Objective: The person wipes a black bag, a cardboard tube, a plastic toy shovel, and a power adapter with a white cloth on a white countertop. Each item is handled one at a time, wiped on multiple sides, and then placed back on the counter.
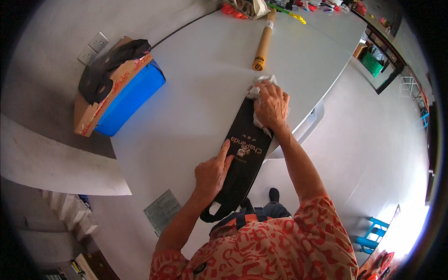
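Observation:
A flat black bag [241,168] with looped handles [219,213] lies lengthwise before me, along the right edge of a pale table [196,105]. Its printed panda and writing appear upside down. At its far end, my right hand [271,105] presses on a crumpled white cloth or tissue [260,89], gripping it against the bag. My left hand [213,173] rests at the bag's left edge, index finger stretched out and thumb apart on the black surface. Its other fingers are curled and partly hidden. The handles hang close to my waist.
Past the bag lies a cardboard tube [264,43]. Against the left wall stand a cardboard box [117,84] with black plastic on it and a blue case [131,101]. A grey sheet [162,211] lies near my left forearm. Blue stool [372,234], lower right.

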A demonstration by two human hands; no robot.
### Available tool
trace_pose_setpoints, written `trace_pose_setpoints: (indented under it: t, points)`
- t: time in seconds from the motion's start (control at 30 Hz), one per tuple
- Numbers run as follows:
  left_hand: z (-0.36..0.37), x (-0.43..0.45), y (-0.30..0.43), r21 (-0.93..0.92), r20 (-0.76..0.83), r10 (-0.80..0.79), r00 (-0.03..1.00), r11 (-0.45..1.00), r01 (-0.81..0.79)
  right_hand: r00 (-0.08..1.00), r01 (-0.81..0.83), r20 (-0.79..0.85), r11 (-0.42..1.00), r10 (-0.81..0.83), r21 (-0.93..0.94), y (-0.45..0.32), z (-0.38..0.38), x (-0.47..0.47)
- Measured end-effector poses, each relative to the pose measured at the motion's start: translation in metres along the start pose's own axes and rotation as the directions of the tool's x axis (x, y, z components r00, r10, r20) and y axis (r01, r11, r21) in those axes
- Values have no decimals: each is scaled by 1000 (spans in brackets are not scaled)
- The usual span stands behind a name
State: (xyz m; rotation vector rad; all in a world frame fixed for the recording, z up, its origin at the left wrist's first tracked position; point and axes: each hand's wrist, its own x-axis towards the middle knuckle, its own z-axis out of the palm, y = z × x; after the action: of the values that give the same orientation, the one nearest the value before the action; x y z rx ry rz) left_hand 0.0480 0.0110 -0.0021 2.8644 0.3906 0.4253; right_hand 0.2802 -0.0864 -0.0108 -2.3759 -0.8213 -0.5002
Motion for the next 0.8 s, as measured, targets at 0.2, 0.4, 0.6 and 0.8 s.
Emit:
trace_pose_setpoints:
  t: [0.2, 0.4, 0.6, 0.8]
  points:
    - [4, 0, 1, 4, -51, -1, 999, 1000, 2, 985, -118, -125, 993, 116, -13, 2, 9, -1]
    - [7, 1, -2, 15, -110, 34, 993, 999, -33, 962, 244, 98, 963, -255, 111, -8, -16, -41]
    - [10, -1, -5, -67, -126, -27, 992, 998, 18, 860, 366, 258, 885, -440, 289, -49, -42, -88]
    - [-9, -7, -13, -182, -49, -188, 981, 967, 177, 931, 280, 186, 941, -315, 192, -43, -26, -73]
